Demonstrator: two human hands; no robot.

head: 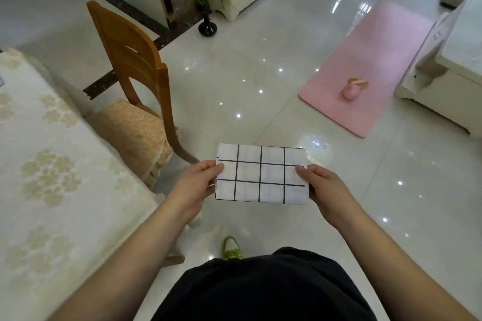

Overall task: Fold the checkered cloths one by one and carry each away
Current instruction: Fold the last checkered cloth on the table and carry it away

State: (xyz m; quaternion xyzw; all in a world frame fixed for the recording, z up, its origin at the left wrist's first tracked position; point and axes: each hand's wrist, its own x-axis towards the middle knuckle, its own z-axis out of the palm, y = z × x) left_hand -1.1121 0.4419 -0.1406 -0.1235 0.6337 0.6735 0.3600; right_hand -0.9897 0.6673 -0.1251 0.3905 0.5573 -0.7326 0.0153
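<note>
Both hands, left (194,185) and right (327,190), pinch folded checkered cloth (260,174) between wooden chair (135,65) and pink mat (365,65).

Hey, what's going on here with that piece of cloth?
A person is standing on the glossy tiled floor, holding a folded checkered cloth flat in front of them. The left hand pinches its left edge and the right hand its right edge. The cloth is already a neat small rectangle, held in the air beside a wooden chair and a covered table. A pink mat lies ahead.
</note>
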